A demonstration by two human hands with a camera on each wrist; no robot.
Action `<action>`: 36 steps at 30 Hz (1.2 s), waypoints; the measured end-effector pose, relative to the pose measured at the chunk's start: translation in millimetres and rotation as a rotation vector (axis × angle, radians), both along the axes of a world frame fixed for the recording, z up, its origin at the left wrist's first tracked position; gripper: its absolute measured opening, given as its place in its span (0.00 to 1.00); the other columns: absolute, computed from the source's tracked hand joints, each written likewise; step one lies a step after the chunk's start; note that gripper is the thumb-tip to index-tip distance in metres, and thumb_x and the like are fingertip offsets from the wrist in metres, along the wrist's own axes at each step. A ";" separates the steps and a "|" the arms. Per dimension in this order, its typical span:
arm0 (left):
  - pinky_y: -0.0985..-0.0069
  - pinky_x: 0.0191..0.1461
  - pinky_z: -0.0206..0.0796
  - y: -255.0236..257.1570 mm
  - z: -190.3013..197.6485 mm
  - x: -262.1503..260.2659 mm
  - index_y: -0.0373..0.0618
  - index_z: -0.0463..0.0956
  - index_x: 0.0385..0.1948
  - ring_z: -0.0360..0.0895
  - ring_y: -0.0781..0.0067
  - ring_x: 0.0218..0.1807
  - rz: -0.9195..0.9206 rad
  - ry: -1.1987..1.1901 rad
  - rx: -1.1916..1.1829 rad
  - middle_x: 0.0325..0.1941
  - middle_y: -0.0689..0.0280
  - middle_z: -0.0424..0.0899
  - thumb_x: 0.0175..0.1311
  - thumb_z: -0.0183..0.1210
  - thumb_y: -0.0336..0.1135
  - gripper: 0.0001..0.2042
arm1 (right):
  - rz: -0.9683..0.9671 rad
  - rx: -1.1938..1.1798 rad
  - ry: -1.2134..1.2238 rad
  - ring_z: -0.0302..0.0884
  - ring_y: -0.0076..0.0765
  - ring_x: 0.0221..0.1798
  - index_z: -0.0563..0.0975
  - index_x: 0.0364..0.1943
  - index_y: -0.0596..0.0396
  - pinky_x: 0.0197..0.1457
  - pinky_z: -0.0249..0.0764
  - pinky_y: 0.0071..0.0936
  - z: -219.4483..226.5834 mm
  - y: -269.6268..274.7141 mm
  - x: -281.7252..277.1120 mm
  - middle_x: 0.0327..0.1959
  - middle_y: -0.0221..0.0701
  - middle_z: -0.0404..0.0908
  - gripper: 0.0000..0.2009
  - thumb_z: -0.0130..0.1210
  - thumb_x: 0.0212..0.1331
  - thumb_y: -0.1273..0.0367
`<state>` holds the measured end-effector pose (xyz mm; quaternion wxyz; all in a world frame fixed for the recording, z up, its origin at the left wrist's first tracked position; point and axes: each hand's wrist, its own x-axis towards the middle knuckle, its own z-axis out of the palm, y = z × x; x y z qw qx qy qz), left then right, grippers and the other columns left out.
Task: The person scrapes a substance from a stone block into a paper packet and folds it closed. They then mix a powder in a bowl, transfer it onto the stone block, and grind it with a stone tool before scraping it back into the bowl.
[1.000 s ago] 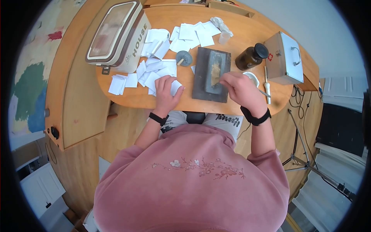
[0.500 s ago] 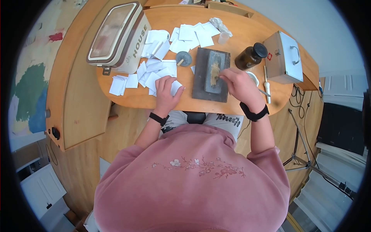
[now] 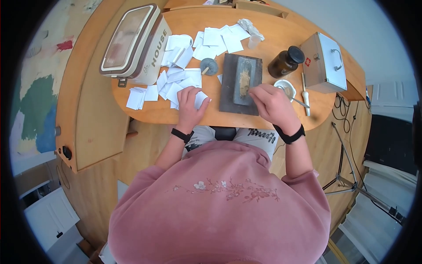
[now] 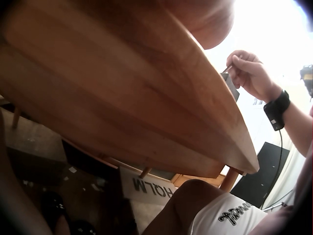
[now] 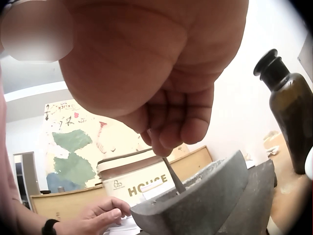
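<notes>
Between its fingertips my right hand (image 3: 274,103) pinches a slim metal tool (image 5: 174,176) that widens downward. The tool's lower end dips inside a grey boat-shaped trough (image 5: 190,210), whose high wall hides the tip in the right wrist view. Tan, shredded-looking matter (image 3: 245,81) lies along the trough floor. Under the trough is a dark slab (image 3: 227,86). My left hand (image 3: 189,105) rests at the table's near edge with fingers loosely bent over white paper sheets (image 3: 202,97). A grey wheel with a wooden handle (image 3: 210,66) stands left of the slab.
Right of the trough are a brown glass bottle (image 3: 283,66), a white mortar (image 3: 291,97) with a spoon across it, a white pestle (image 3: 306,104) and a metal case (image 3: 325,66). A lidded "HOUSE" box (image 3: 154,66) and scattered papers (image 3: 213,37) occupy the left and back.
My right hand shifted slightly up the trough, then back toward me, so more of the white mortar shows now. The left hand stays on the papers.
</notes>
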<state>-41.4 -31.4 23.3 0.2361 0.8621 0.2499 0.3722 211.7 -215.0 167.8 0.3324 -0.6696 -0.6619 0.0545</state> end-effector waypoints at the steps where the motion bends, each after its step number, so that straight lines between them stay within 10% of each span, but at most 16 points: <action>1: 0.52 0.68 0.68 0.5 1.0 -0.8 0.42 0.82 0.56 0.73 0.45 0.62 0.006 0.001 0.001 0.59 0.54 0.82 0.66 0.77 0.38 0.21 | 0.039 -0.014 0.020 0.84 0.59 0.39 0.82 0.43 0.58 0.41 0.80 0.50 7.0 -2.0 -1.9 0.35 0.43 0.84 0.04 0.64 0.67 0.75; 36: 0.52 0.68 0.66 0.3 -0.4 1.4 0.42 0.81 0.57 0.74 0.45 0.62 0.005 0.016 0.039 0.59 0.54 0.82 0.65 0.78 0.37 0.22 | -0.102 -0.032 0.260 0.84 0.67 0.39 0.83 0.42 0.62 0.43 0.81 0.53 -7.9 38.6 17.2 0.33 0.53 0.85 0.08 0.60 0.76 0.70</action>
